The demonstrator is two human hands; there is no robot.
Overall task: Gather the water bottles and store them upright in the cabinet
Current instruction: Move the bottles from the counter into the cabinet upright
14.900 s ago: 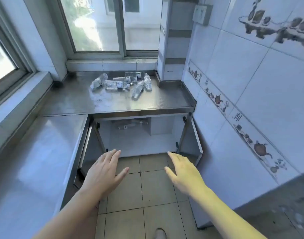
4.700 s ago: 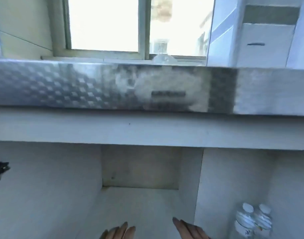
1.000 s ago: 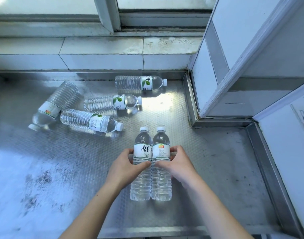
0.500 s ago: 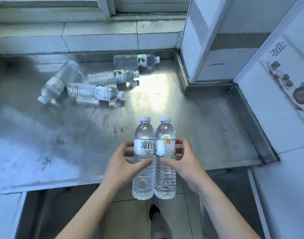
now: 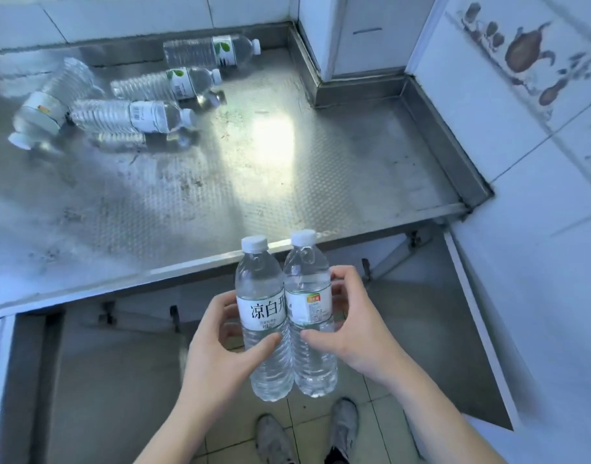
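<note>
Fingers (image 5: 227, 309) of both hands clamp two upright bottles (image 5: 265, 316) together off the table (image 5: 253, 182); four bottles (image 5: 133, 117) lie there.

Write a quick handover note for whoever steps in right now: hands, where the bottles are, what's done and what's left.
Left hand grips the left bottle; right hand grips the right bottle. Both are upright, pressed side by side, held off the steel counter above the open cabinet doors.
Four bottles lie on their sides at the counter's back left.
The cabinet interior is out of view, so what is stored cannot be told.
Left: stand this pair upright inside, then fetch the other four.
</note>
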